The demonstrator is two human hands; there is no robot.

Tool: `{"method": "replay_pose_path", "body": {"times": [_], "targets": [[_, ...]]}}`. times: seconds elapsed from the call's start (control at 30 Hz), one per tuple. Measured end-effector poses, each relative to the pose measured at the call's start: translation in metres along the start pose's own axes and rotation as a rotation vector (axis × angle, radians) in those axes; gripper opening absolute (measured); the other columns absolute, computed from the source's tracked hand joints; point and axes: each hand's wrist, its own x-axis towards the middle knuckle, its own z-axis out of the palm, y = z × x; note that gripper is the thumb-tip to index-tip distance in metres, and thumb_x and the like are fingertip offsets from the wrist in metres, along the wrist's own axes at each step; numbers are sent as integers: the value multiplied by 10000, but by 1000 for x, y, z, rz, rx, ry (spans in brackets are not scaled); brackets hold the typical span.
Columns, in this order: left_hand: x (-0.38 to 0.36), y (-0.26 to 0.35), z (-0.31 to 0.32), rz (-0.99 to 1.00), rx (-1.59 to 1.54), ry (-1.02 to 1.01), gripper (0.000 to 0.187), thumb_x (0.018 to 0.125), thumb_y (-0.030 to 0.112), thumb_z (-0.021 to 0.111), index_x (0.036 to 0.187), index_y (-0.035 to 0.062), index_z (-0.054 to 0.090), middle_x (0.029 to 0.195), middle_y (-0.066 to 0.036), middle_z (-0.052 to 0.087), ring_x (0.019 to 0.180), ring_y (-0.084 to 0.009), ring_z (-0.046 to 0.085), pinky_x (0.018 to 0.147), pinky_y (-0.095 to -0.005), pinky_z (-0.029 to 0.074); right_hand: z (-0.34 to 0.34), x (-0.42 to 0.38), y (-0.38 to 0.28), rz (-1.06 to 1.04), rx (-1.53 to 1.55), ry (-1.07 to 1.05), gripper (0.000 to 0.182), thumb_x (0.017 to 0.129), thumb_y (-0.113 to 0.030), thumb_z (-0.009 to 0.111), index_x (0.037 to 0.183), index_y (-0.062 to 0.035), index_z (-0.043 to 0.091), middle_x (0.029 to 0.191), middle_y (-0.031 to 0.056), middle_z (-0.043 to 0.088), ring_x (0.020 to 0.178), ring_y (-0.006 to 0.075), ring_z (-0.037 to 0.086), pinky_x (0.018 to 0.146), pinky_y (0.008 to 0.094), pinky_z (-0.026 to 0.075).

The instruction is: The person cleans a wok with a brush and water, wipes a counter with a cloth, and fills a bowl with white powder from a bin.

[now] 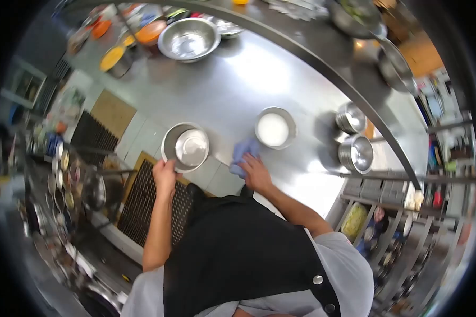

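My left hand (165,177) grips the near rim of an empty-looking steel pot (191,148), which is held in the air past the counter's edge with its opening up. My right hand (254,171) is closed on a crumpled blue cloth (243,155) at the near edge of the steel counter (222,100). Just beyond the cloth, a second steel pot (292,127) stands on the counter with white contents (273,129) in it.
Stacked steel bowls (356,153) stand at the right of the counter. A large steel bowl (189,39) and a yellow-lidded container (112,59) are at the far left. A metal shelf edge (322,63) crosses above the counter. Floor mats (156,198) lie below left.
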Motion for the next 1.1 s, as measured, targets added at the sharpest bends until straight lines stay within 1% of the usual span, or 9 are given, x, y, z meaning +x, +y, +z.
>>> {"method": "replay_pose_path", "body": {"times": [0.23, 0.37, 0.5, 0.57, 0.63, 0.8, 0.87, 0.93, 1.1], "targets": [[55, 21, 14, 747, 794, 201, 140, 764, 101, 658, 828, -23, 655, 912, -234, 689, 797, -487, 644, 708, -527, 527, -102, 184, -29, -91, 588, 20, 468, 872, -105, 643, 1340, -100, 622, 1191, 185, 693, 1118, 376, 663, 971, 435, 537], [27, 78, 62, 826, 904, 74, 118, 757, 83, 667, 846, 8, 682, 1007, -183, 700, 842, -431, 677, 728, -519, 556, -130, 228, -103, -557, 150, 112, 391, 857, -144, 663, 1247, -127, 667, 1127, 160, 721, 1050, 381, 685, 908, 461, 557], [27, 100, 65, 930, 792, 92, 221, 737, 14, 644, 953, -11, 685, 1118, -182, 705, 966, -388, 691, 785, -475, 573, -129, 255, -94, -383, -108, -164, 352, 862, -279, 719, 1163, -112, 646, 1075, 153, 732, 984, 424, 685, 827, 482, 559], [28, 96, 74, 1015, 650, 194, 179, 746, -11, 623, 921, -22, 659, 1131, -188, 703, 975, -394, 690, 800, -472, 571, -93, 240, -65, -18, 191, 190, 345, 903, -268, 697, 1180, -67, 652, 1035, 177, 740, 953, 390, 709, 825, 460, 562], [28, 80, 89, 1081, 499, 298, 137, 755, -36, 602, 888, -33, 633, 1144, -194, 701, 983, -401, 688, 814, -469, 569, -68, 205, -68, 490, 768, 99, 355, 923, -234, 696, 1195, -10, 650, 971, 190, 744, 926, 327, 718, 835, 451, 559], [17, 48, 93, 969, 284, 348, 90, 773, -47, 599, 859, -20, 597, 1129, -205, 672, 969, -417, 678, 803, -470, 558, 3, 158, -56, 590, 924, 180, 410, 888, -179, 741, 1236, 10, 633, 1053, 212, 730, 971, 314, 711, 892, 449, 543], [20, 62, 83, 901, 263, 325, 91, 773, -40, 609, 859, -12, 595, 1085, -195, 670, 946, -421, 674, 784, -481, 551, -30, 182, -37, 192, 433, 426, 442, 854, -166, 737, 1253, -18, 619, 1103, 213, 720, 999, 378, 705, 880, 459, 548], [40, 88, 77, 848, 720, 129, 114, 765, -29, 630, 867, 14, 602, 978, -178, 643, 901, -419, 662, 740, -501, 538, -102, 198, -68, -25, 95, 224, 480, 814, -172, 739, 1259, -49, 612, 1086, 204, 719, 1015, 430, 679, 857, 490, 546], [46, 128, 95, 1113, 700, -12, 138, 745, -37, 632, 864, 31, 611, 935, -169, 629, 865, -407, 657, 722, -506, 534, -149, 240, -98, -95, -108, 128, 463, 807, -198, 740, 1232, -59, 620, 1080, 193, 717, 998, 413, 683, 823, 492, 553]]}}
